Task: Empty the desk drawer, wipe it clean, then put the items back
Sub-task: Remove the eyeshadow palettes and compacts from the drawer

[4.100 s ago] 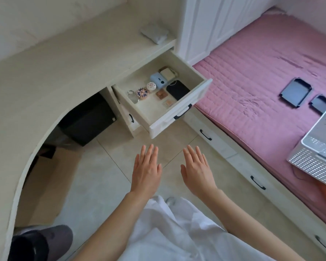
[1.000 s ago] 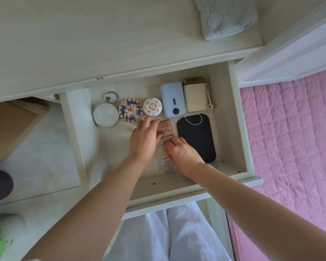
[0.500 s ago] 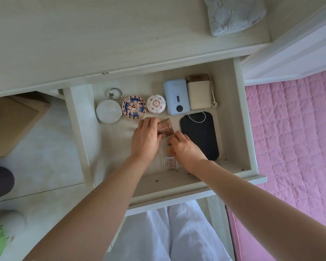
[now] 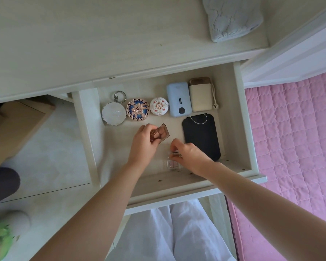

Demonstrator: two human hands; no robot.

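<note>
Fingers of the left hand (image 4: 143, 146) are seen, in the single head view, curled round a small brown compact (image 4: 160, 135), which is tilted up off the floor of the drawer (image 4: 241, 117); fingers of the right hand (image 4: 191, 154) are pinched on a small clear case (image 4: 174, 155), and a second clear case (image 4: 174, 164) lies just below it, near the front wall. The emptying step is judged to be only begun, since a round mirror (image 4: 114, 114), a blue patterned tin (image 4: 138, 109), a white patterned tin (image 4: 159, 106), a pale blue power bank (image 4: 179, 98), a beige power bank (image 4: 200, 97) and a black pad (image 4: 201, 136) remain inside. Both small pieces are best lifted straight up and clear of the front wall before being carried off, so that nothing is knocked. The tilted compact should be held firmly, as a slick case may slip. A folded cloth (image 4: 233, 17) is seen on the desk (image 4: 83, 44), kept ready for wiping.
</note>
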